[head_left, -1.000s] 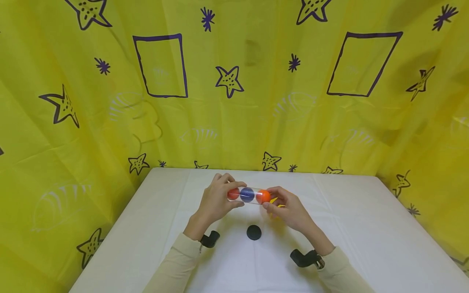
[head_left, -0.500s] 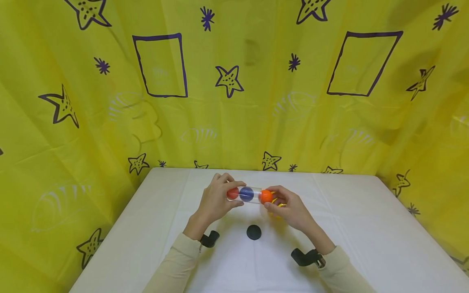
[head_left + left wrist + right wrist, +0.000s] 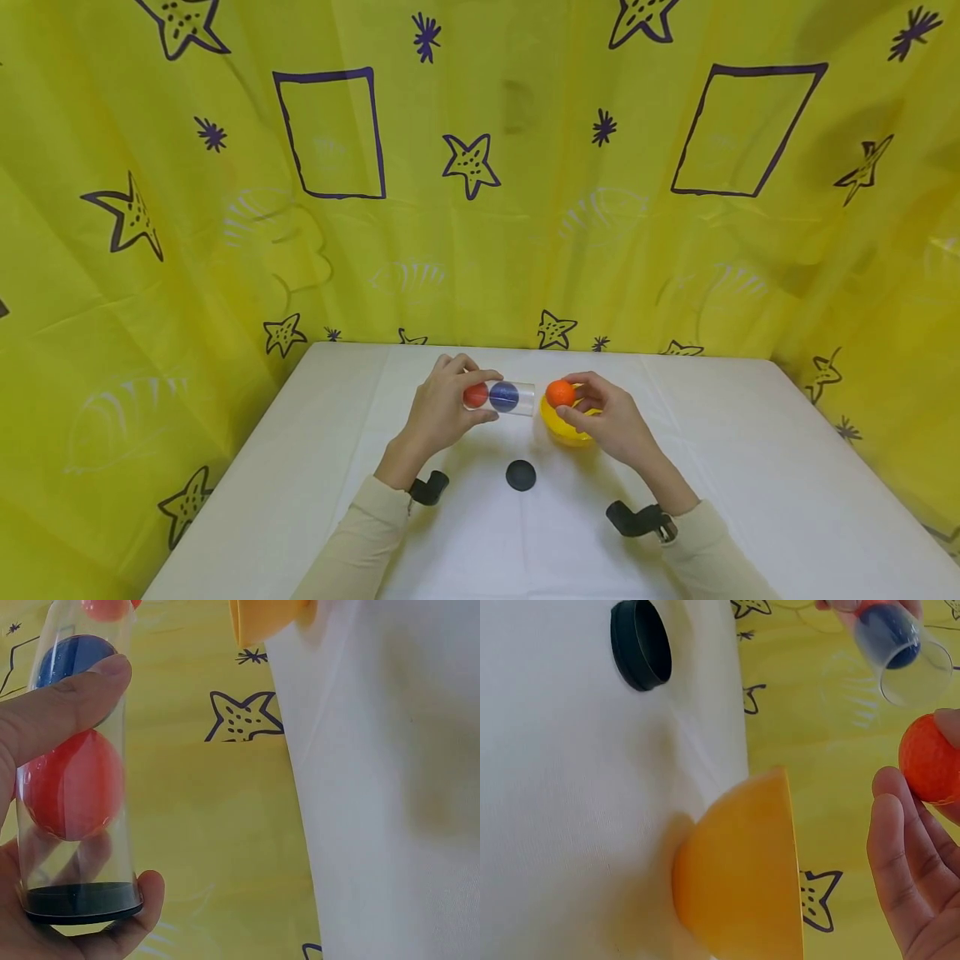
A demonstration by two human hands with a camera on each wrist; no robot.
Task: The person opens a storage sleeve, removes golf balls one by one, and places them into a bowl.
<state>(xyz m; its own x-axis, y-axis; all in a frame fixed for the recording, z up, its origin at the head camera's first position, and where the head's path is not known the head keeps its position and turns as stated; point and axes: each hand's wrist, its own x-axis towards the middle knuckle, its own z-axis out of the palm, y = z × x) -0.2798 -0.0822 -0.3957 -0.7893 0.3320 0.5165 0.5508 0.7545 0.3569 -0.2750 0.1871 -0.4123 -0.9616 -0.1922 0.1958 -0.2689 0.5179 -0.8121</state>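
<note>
My left hand [image 3: 442, 407] grips a clear plastic tube [image 3: 527, 400], lying sideways above the table. Inside it sit a red ball [image 3: 73, 786] and a blue ball [image 3: 504, 397]. A dark cap [image 3: 82, 900] closes the end near my left palm, while the other end is uncovered in the right wrist view. An orange ball [image 3: 560, 393] is pinched between the thumb and fingers of my right hand [image 3: 611, 421], outside the tube's uncovered end. Beneath that hand stands a yellow bowl [image 3: 564, 433], partly covered by the hand and ball.
On the white table [image 3: 300, 500], a round black cap [image 3: 521, 475] lies in front of the tube, nearer the person. A yellow curtain [image 3: 480, 242] with printed stars rises behind the table and along both sides.
My right hand has drawn the orange ball out of the tube's end and moved it right, over the yellow bowl. The left hand and tube stay nearly still.
</note>
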